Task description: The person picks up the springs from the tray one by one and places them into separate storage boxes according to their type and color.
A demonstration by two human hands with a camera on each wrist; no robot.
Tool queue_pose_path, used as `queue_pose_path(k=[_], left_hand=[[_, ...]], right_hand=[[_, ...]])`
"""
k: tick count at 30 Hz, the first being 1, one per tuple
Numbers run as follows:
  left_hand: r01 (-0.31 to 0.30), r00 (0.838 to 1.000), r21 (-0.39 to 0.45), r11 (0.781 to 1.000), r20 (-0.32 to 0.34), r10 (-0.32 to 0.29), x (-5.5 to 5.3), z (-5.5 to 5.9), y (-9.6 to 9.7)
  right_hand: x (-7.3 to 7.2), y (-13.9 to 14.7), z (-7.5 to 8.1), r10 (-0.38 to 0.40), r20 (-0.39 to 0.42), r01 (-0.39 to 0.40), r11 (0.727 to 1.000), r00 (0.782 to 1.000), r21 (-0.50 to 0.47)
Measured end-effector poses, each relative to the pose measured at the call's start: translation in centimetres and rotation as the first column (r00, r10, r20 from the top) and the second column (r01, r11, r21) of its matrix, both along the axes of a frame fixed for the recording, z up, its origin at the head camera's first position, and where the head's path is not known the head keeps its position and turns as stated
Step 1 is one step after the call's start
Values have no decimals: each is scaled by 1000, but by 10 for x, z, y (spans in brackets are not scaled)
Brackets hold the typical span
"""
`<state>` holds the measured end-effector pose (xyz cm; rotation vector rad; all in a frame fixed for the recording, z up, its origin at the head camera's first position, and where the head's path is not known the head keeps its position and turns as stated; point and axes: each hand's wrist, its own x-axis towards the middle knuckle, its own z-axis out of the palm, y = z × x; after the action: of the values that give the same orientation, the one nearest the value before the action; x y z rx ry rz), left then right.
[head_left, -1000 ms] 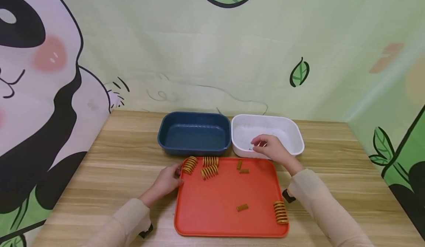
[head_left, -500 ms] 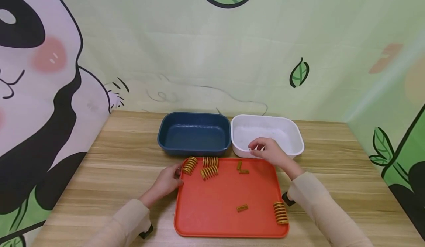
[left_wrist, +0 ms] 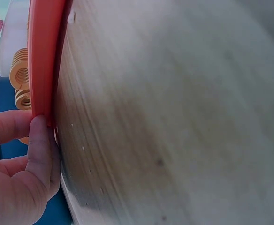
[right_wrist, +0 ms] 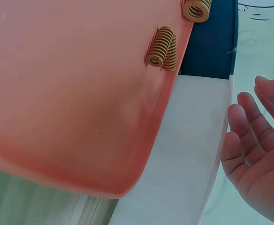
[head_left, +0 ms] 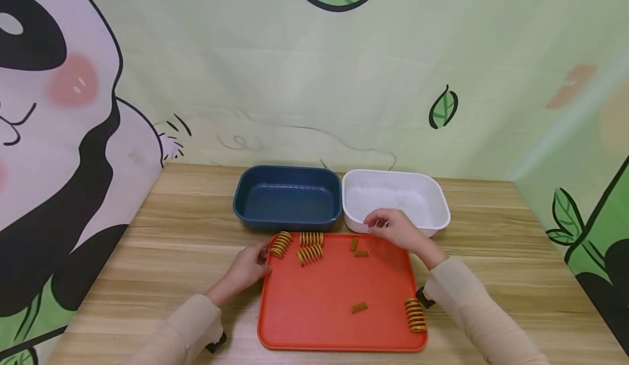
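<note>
From where I stand, the left hand (head_left: 245,267) pinches the left rim of the tray (head_left: 339,283), thumb over the edge and fingers curled against its outer side. The right hand (head_left: 395,227) hovers over the near side of the white bin (head_left: 393,179), close to the tray's far edge, its fingers loosely bent and apart with nothing seen between them. The hand covers part of that bin, so I can't tell what may lie just beneath it.

The springs are all on the tray. Three large springs (head_left: 281,244) (head_left: 312,238) (head_left: 310,254) sit at the far left corner, near the blue bin (head_left: 292,226); one more large spring (head_left: 415,315) lies along the right rim, near the close corner. Two small springs (head_left: 354,244) (head_left: 361,253) lie near the far rim, just left of the right hand, and a lone small spring (head_left: 358,307) rests nearer the person.

I'd call the step in hand a reach for a spring: one hand steadying, the other free. Taking one of the far pair, to my eye, calls for a short dip leftward over the rim and a fine thumb-and-fingertip pinch, without nudging its neighbour; a large one would want a wider grip.
</note>
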<state>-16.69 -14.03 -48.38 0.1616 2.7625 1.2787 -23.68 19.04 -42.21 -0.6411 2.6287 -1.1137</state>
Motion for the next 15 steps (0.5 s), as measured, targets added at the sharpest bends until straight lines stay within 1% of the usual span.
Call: queue_pose_path(k=[7, 11, 15], left_hand=[[-6, 1000, 4, 1000, 2, 6, 1, 0, 0], [3, 1000, 0, 1000, 12, -3, 1, 1, 0], [10, 1000, -9, 1000, 15, -10, 0, 2, 0]], right_hand=[[2, -2, 0, 51, 3, -51, 998, 999, 32], [2, -3, -3, 88, 16, -88, 995, 996, 41], [4, -4, -4, 130, 6, -130, 990, 991, 47]])
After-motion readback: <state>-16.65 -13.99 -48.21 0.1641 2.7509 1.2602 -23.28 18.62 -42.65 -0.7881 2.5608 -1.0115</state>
